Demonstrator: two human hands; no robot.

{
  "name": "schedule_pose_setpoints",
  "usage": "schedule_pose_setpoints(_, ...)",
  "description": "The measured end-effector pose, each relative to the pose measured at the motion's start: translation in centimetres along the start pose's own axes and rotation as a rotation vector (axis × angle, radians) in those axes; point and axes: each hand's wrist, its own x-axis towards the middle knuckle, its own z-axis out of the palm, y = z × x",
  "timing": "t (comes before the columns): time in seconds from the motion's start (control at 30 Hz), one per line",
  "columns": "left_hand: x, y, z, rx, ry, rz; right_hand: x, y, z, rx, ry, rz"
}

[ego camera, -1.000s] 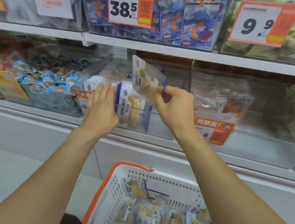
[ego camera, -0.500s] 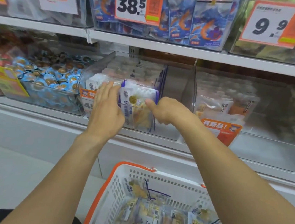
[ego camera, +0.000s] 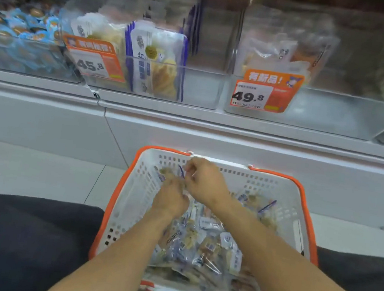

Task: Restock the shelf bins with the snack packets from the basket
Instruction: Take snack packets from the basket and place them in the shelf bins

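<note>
Head view, snack packet [ego camera: 170,174]: at the basket's far edge, pinched between both hands.
Right hand [ego camera: 205,183]: fingers curled, gripping the packet's top.
Left hand [ego camera: 171,200]: curled round the same packet from below.
Basket [ego camera: 132,186]: white with orange rim, on the floor, heaped with packets.
Shelf bin [ego camera: 202,88]: clear, packets upright at its left side.

Both hands [ego camera: 190,188] reach into the basket [ego camera: 121,199] below the shelf bins [ego camera: 202,88].
</note>
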Motion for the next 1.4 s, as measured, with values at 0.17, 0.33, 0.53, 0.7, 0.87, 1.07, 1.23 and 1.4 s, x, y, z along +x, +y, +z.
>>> schedule_pose_setpoints(0.17,-2.5,-4.7,6.0,0.309,-0.210,-0.138,-4.6,7.8,5.4,-0.204,-0.537,0.374)
schedule_pose_setpoints(0.33,-1.3,-5.9,6.9,0.306,-0.166,-0.146,-8.0,10.5,8.1,-0.115,-0.655,0.514)
schedule_pose_setpoints(0.53,-1.7,-5.2,7.1,0.368,-0.046,-0.057,-6.4,9.6,8.4,0.075,-0.435,0.538)
schedule_pose_setpoints(0.7,-2.6,-3.5,8.1,0.203,-0.293,0.001,-5.1,8.7,8.2,0.337,-0.325,0.701)
schedule_pose_setpoints(0.87,-3.4,-3.5,7.2,-0.273,-0.148,-0.390,-6.4,9.5,8.2,0.588,-0.536,0.887)
schedule_pose_setpoints(1.07,-3.2,-5.4,5.7,-0.252,-0.099,-0.509,-7.0,9.7,9.3,0.373,-0.741,0.769)
schedule_pose_setpoints(1.23,-3.2,-4.4,5.7,-0.352,0.003,-0.387,-7.2,9.8,9.3,0.585,-0.624,0.897)
schedule_pose_setpoints(1.4,-2.1,-3.9,4.0,-0.474,0.096,-0.344,-6.4,10.7,6.6,1.244,-0.391,1.102)
